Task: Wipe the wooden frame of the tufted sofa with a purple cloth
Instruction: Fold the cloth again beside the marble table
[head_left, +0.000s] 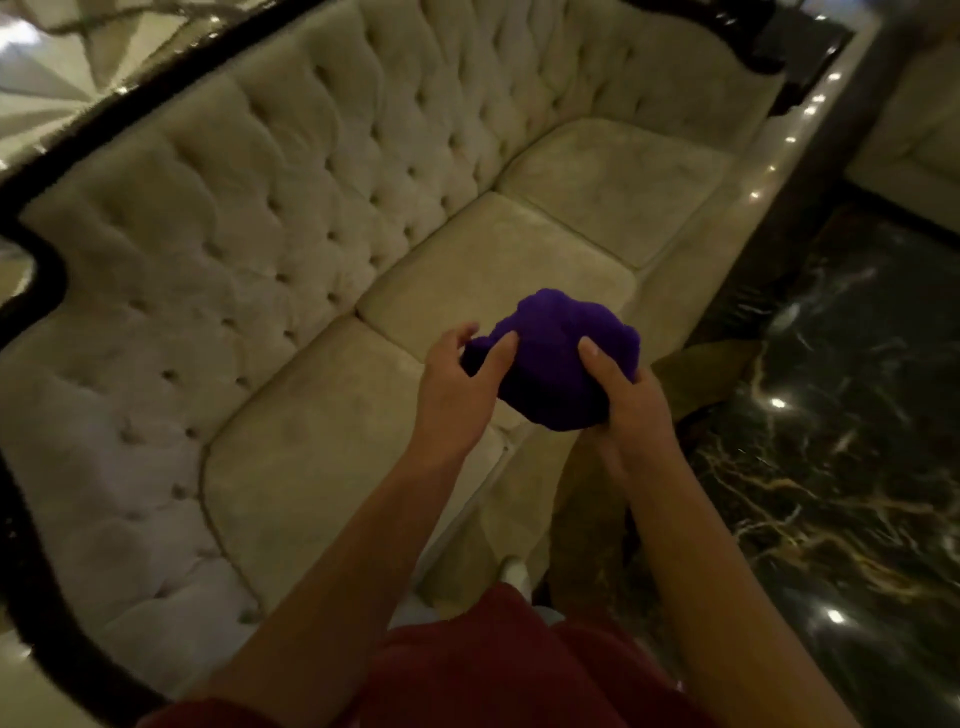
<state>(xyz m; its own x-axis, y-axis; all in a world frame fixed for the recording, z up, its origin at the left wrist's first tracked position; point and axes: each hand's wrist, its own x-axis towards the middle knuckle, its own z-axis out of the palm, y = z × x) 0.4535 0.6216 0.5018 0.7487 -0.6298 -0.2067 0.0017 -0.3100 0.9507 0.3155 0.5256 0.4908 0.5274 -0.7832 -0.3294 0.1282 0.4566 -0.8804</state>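
Note:
A bunched purple cloth (558, 364) is held in the air above the front edge of the cream tufted sofa (291, 218). My right hand (628, 405) grips its right side from below, thumb on top. My left hand (460, 384) touches its left edge with thumb and fingers curled on the fabric. The sofa's dark glossy wooden frame (44, 270) runs along the top of the backrest and curls down around the near armrest at the left. Both hands are well away from the frame.
Three seat cushions (488, 275) lie below the hands. A dark marble floor (831, 467) with light veins lies to the right. Another pale seat (914, 150) stands at the far right. My red clothing (493, 670) fills the bottom.

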